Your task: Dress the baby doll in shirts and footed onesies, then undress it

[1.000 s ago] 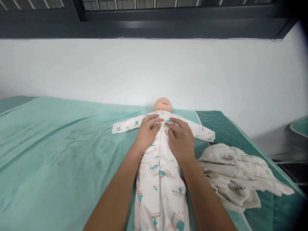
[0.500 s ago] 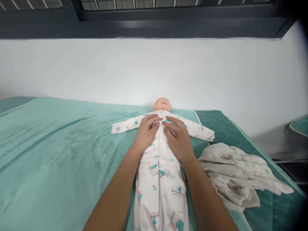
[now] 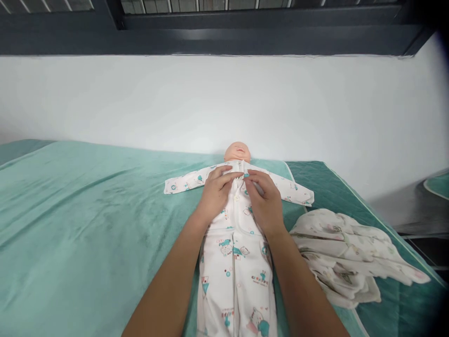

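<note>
A baby doll (image 3: 237, 151) lies on its back, its head toward the wall and its sleeves spread wide. It wears a white printed baby jacket (image 3: 242, 222) with a buttoned front, above matching printed trousers (image 3: 231, 285). My left hand (image 3: 217, 192) rests on the chest, its thumb and index finger closed on the front edge of the jacket. From the other side my right hand (image 3: 264, 199) pinches the same edge. The cloth is gathered between my fingertips, and they hide whatever button is there. A button shows lower on the front.
The doll lies on a light green sheet (image 3: 87, 224) over a darker green quilted cover (image 3: 396, 309). A crumpled white patterned garment (image 3: 343, 252) lies to the right, near my right forearm. Behind rises a white wall (image 3: 210, 103) under a dark window frame (image 3: 245, 40).
My fingertips have drawn together at the jacket's front edge, and the cloth there is now bunched. The right fingers have curled into a pinch. The view has shifted slightly.
</note>
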A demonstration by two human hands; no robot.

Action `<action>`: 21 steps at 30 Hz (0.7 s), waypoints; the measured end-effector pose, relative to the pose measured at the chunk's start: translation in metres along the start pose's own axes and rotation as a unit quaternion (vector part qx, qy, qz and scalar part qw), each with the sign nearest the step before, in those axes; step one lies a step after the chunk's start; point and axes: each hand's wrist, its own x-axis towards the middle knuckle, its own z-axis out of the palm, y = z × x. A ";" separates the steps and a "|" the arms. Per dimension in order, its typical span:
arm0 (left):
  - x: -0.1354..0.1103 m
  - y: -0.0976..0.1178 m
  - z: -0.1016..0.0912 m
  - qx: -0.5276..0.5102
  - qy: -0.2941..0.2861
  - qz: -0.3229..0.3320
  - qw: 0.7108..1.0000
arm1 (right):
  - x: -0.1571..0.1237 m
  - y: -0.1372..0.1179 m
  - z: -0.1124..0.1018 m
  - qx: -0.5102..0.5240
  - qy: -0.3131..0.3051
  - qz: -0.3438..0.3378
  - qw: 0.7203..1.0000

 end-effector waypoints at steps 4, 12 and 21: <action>-0.004 0.010 -0.007 -0.020 0.032 0.004 0.999 | 0.004 0.000 -0.005 0.044 0.018 0.044 0.998; -0.010 0.018 -0.035 -0.044 -0.125 -0.010 0.991 | 0.009 -0.006 -0.026 0.024 -0.157 0.062 0.985; -0.010 0.011 -0.044 -0.059 -0.208 -0.017 0.976 | 0.006 -0.005 -0.031 -0.001 -0.217 0.018 0.976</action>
